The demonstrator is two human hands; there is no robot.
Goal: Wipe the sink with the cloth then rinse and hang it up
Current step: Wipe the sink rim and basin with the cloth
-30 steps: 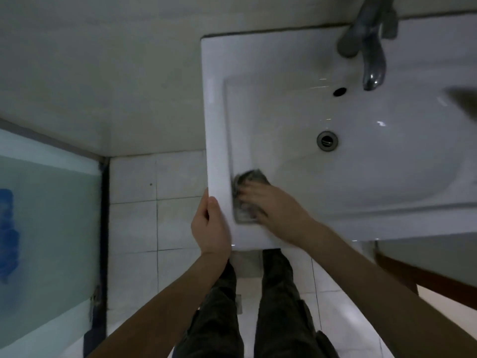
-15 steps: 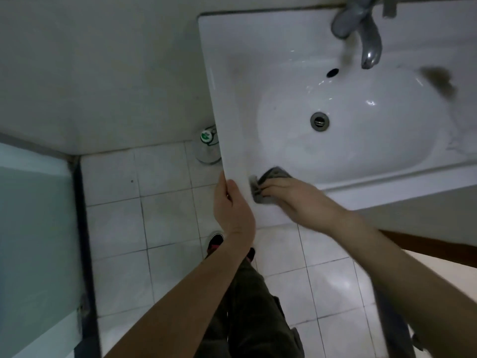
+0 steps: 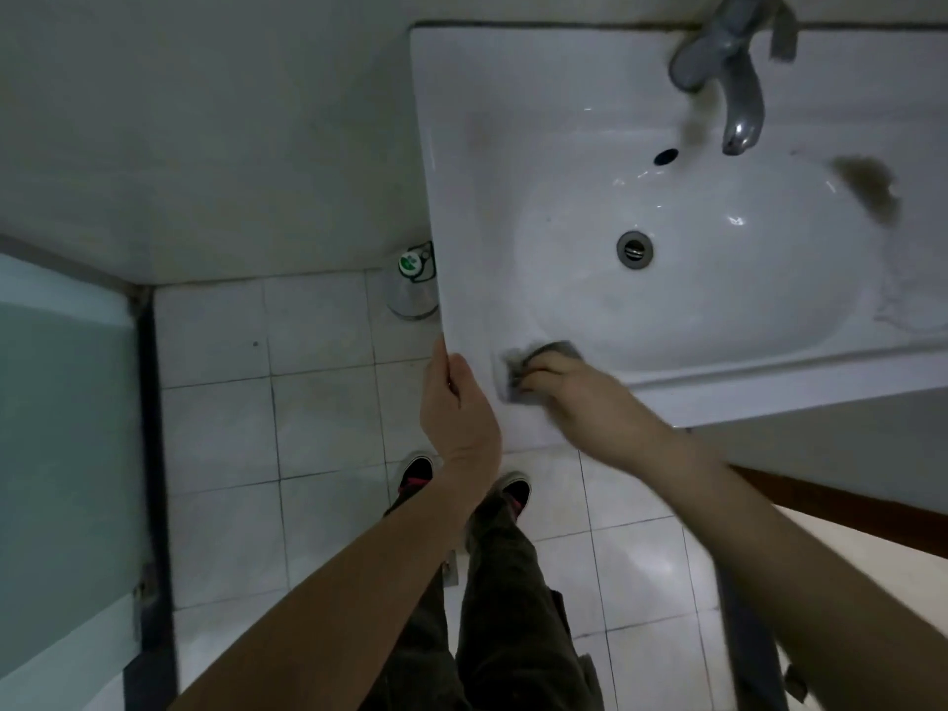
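1. The tap (image 3: 738, 94) is cut off at the top, and the sink (image 3: 451, 197) runs out of view on the right.
2. The grey cloth (image 3: 515, 369) is blurred and mostly hidden under the right hand (image 3: 579, 397). It lies on the sink's flat rim at the near left corner, at the lip of the bowl.
3. The right hand's fingers are bent over the cloth, pressing it to the rim.
4. The left hand (image 3: 456, 407) holds the sink's left edge. Its thumb lies on top and its fingers are hidden below.
5. A dark smudge (image 3: 867, 182) at the bowl's right is too blurred to make out.
6. A bottle (image 3: 410, 289) on the floor (image 3: 318, 428) is half hidden by the sink.
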